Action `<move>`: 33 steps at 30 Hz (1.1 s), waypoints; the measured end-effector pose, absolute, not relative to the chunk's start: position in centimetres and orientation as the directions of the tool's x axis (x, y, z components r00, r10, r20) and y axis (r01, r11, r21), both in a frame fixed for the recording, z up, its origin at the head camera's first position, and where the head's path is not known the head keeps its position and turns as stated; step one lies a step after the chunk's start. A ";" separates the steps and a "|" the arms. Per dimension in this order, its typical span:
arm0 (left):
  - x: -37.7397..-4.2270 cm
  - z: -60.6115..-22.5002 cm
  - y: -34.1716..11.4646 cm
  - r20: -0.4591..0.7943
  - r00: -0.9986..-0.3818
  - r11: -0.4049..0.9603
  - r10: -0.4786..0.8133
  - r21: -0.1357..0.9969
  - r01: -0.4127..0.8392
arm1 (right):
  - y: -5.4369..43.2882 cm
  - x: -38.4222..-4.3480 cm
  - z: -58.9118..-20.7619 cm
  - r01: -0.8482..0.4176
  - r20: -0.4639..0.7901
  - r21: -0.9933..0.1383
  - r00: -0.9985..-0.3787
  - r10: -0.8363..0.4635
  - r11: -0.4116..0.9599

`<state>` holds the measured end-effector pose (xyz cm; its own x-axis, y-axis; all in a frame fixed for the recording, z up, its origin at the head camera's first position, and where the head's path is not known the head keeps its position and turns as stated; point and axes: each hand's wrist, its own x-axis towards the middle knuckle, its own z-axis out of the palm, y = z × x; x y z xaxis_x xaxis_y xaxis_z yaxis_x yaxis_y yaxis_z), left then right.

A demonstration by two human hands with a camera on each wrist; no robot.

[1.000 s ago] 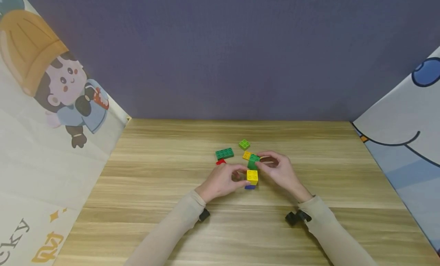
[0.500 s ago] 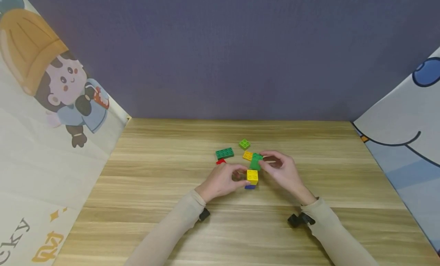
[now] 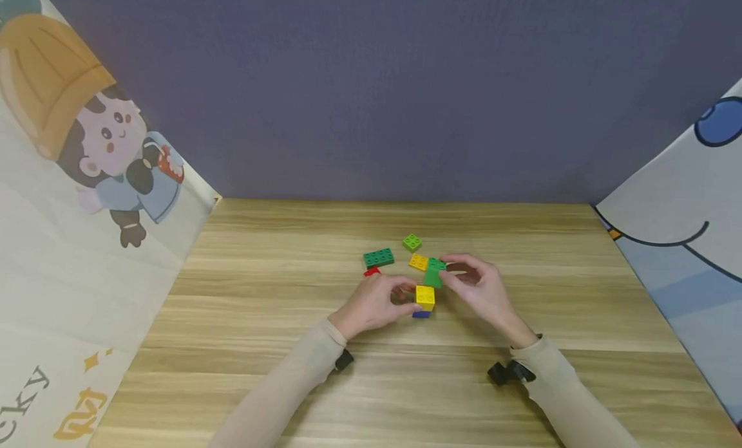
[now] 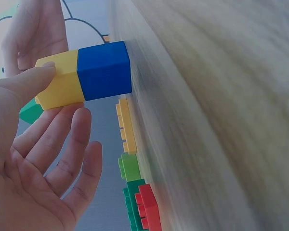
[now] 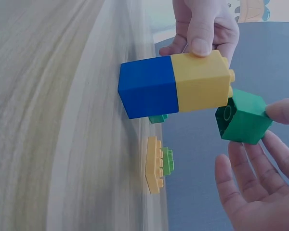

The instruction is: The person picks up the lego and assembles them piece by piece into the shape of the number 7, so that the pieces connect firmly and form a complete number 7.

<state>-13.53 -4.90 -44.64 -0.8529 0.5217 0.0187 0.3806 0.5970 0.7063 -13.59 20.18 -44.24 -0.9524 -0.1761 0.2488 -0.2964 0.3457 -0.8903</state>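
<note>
My left hand (image 3: 371, 304) grips a yellow toy brick (image 3: 425, 297) between thumb and fingers. A blue brick (image 4: 105, 71) is joined beneath it, close to the tabletop; I cannot tell whether it touches. My right hand (image 3: 480, 295) pinches a green brick (image 5: 246, 118) by its side, thumb opposite fingers. In the right wrist view the green brick is tilted, with its hollow underside partly facing the yellow brick's studs. From the head it appears just behind and right of the yellow-and-blue stack.
Behind the hands on the wooden table (image 3: 278, 268) lie a flat orange-yellow brick (image 3: 418, 261), a lime green brick (image 3: 412, 242) and a long dark green brick (image 3: 379, 258). A red brick (image 3: 372, 271) is partly covered by the left hand. A grey-blue panel (image 3: 371, 100) stands at the back.
The right hand has shifted slightly to the right with the green brick, uncovering more of the orange-yellow brick. The left hand and its stack have stayed in place.
</note>
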 end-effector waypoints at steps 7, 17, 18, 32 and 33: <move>-13.5 -44.7 -4.9 0.027 -0.848 0.584 0.529 0.714 0.387 | 20.3 -13.1 -44.2 -0.312 0.257 -0.893 -0.945 -0.202 0.325; -13.6 -44.7 -4.9 0.027 -0.847 0.589 0.531 0.707 0.392 | 20.5 -12.3 -44.7 -0.371 0.310 -0.901 -0.913 -0.265 0.226; -13.6 -44.7 -4.8 0.027 -0.847 0.590 0.531 0.706 0.392 | 20.5 -12.3 -44.7 -0.379 0.318 -0.900 -0.909 -0.268 0.217; -13.5 -44.8 -4.9 0.032 -0.842 0.585 0.539 0.704 0.402 | 20.6 -11.9 -45.2 -0.466 0.409 -0.874 -0.859 -0.308 0.140; -13.5 -44.8 -4.9 0.032 -0.842 0.586 0.539 0.703 0.402 | 20.5 -11.8 -45.2 -0.472 0.415 -0.871 -0.855 -0.310 0.138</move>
